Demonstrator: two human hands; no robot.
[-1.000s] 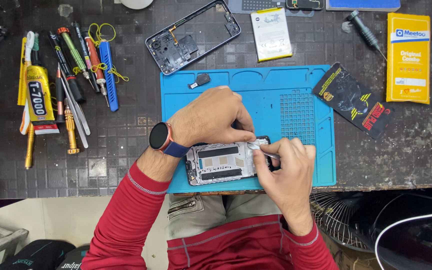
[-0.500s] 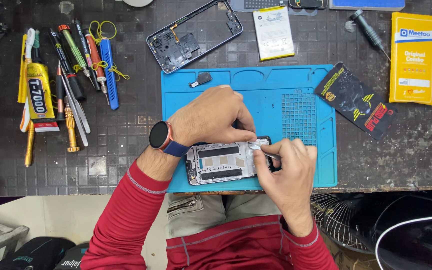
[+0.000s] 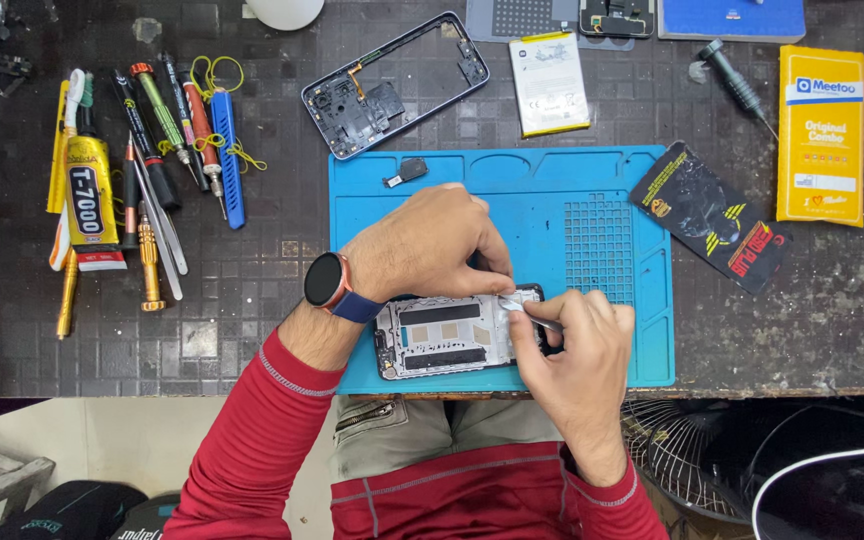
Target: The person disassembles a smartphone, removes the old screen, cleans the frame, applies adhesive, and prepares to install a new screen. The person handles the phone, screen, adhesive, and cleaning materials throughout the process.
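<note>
The phone screen assembly [image 3: 447, 338] is lying face down at the 6 o'clock edge of the blue repair mat [image 3: 562, 200], metal back plate up. The left hand [image 3: 432, 250] is pressing down on its top edge, fingers curled close together and bearing on the frame around 12 o'clock. The right hand [image 3: 577, 360] is coming in from 4 o'clock, thumb and forefinger pinching a thin silver tool [image 3: 530, 316], tweezers by the look of it, with the tip sitting on the assembly's right end.

What worries me here: the assembly is hanging right at the mat's near edge, so if the left hand eases off it could be sliding toward the lap. And that metal tip is working where flex cables usually live, so a slip or too much prying could be tearing a ribbon or cracking the glass underneath.

Other stuff: the bare phone frame [image 3: 395, 85] at 12 o'clock, the battery [image 3: 549, 82] next to it, a glue tube [image 3: 89, 200] and screwdrivers [image 3: 167, 130] way out at 9 to 10 o'clock, a black packet [image 3: 712, 215] at 2 o'clock.
</note>
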